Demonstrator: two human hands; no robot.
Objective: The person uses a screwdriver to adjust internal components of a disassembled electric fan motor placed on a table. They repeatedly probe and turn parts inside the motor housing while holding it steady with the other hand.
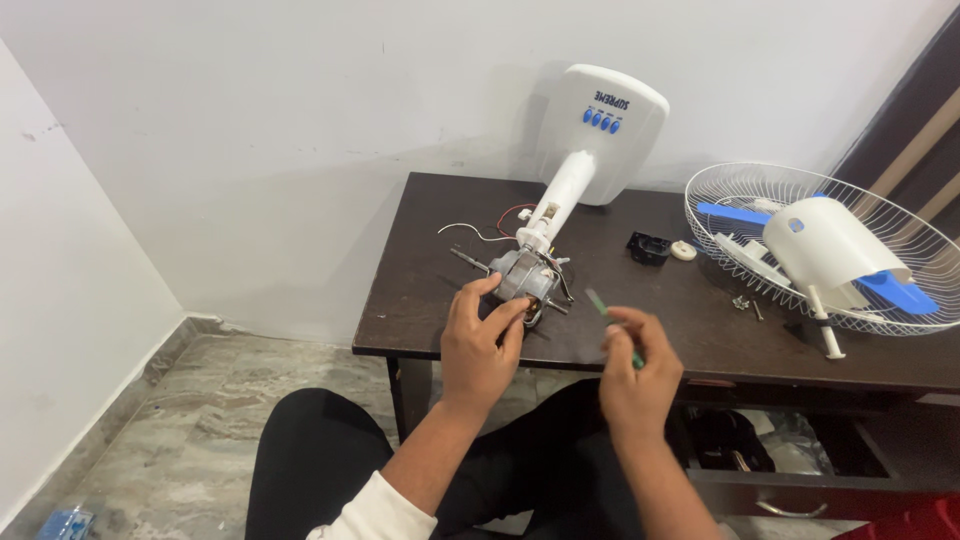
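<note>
One label seen: blue printed lettering on the white fan base, standing at the counter's back edge, above a row of blue buttons. No packages, signs, screens.

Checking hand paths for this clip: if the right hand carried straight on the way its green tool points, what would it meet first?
The right hand aims its green tool up-left, toward the fan motor that the left hand steadies. The motor would likely come first, though depth is unclear.
</note>
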